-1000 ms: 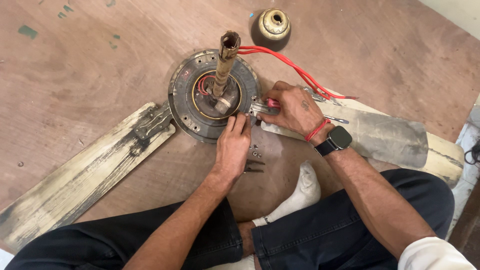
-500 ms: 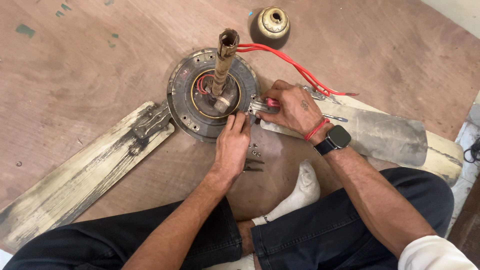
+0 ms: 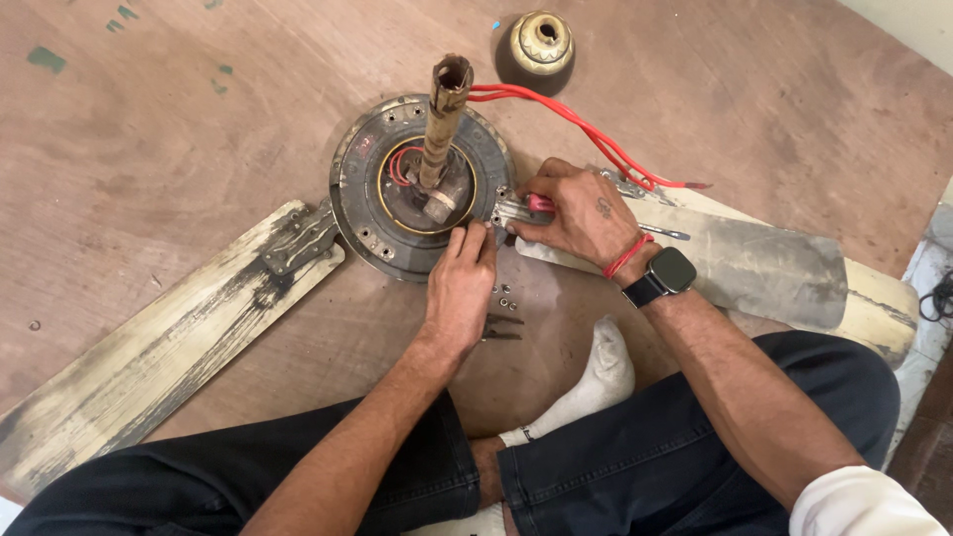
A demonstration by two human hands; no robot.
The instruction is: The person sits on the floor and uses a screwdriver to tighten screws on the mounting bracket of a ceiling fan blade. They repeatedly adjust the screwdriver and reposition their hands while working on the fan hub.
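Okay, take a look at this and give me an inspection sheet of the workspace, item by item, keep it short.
Surface: worn brown wooden floor with green paint flecks.
Job's things: round fan motor housing lying flat, rusty down-rod standing up from its middle; one blade attached at left, another blade at right.
Clutter: small nuts and dark pliers by the left wrist; brass-coloured canopy cup apart at top.
Grips: left hand, fingertips on the housing rim; right hand closed on a pink-handled tool at the rim.
Cables: red wires run from the rod across the right blade.
Surroundings: person seated cross-legged, white sock; black cable at right edge.
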